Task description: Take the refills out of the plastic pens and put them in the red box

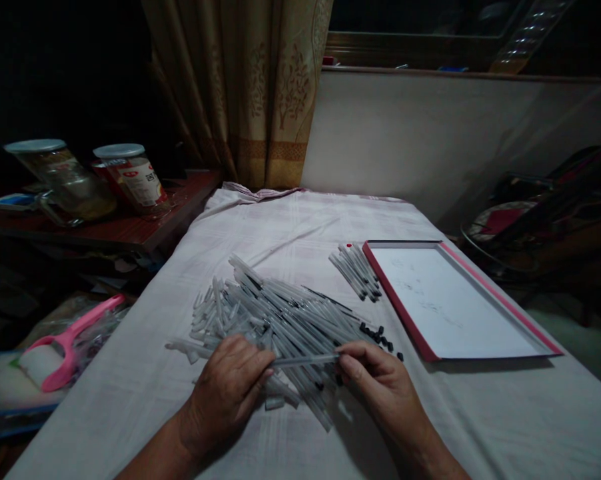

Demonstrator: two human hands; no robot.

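A heap of clear plastic pen barrels (pixel 275 313) lies on the white cloth-covered table (pixel 130 387), with loose caps at its left side and small black end plugs (pixel 378 335) at its right. My left hand (pixel 228 390) and my right hand (pixel 380 383) each pinch one end of a single pen barrel (pixel 305 359), held level just above the heap's near edge. A small bundle of finished pens (pixel 356 270) lies apart, farther back, beside a red-rimmed white tray.
The red-rimmed white tray (pixel 450 303) sits right of the heap. Two lidded jars (pixel 130 175) stand on a dark side table at left. A pink-handled lint roller (pixel 60 350) lies low left. A curtain (pixel 245 87) hangs behind.
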